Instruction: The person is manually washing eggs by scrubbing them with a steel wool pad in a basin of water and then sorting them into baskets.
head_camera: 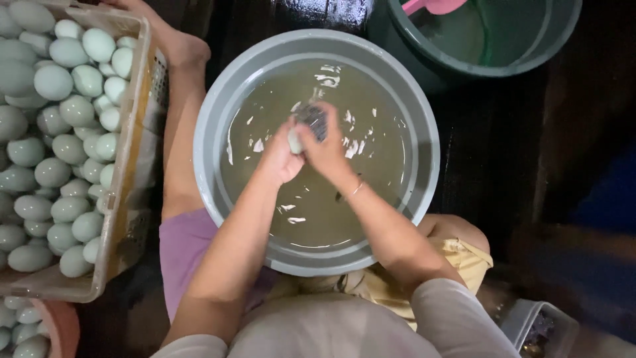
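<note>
Seen from above: left hand (281,156) closed around a pale egg (295,140), held over the murky water at the middle of a round grey basin (218,106). Right hand (326,149) clamped on a dark mesh scouring pad (311,119), pressed against the egg's far side. Both hands touching across the egg, just above or at the waterline; which, impossible to tell. Egg lying directly between the two palms, its long axis apparently running near to far, though mostly hidden by fingers. Left hand the one bearing the egg, right hand working on it from the right and far side. Thin bracelet (356,190) on the right wrist.

At left, a tan plastic crate (136,132) heaped with pale green eggs (53,119), well apart from the hands. Near left corner, more of the same eggs in a reddish bowl (63,325). Far right, a dark green tub (404,40) of water with a pink scoop (434,6) at its rim. Near right, a small clear container (530,325), contents unclear. No labels or signs legible anywhere.
</note>
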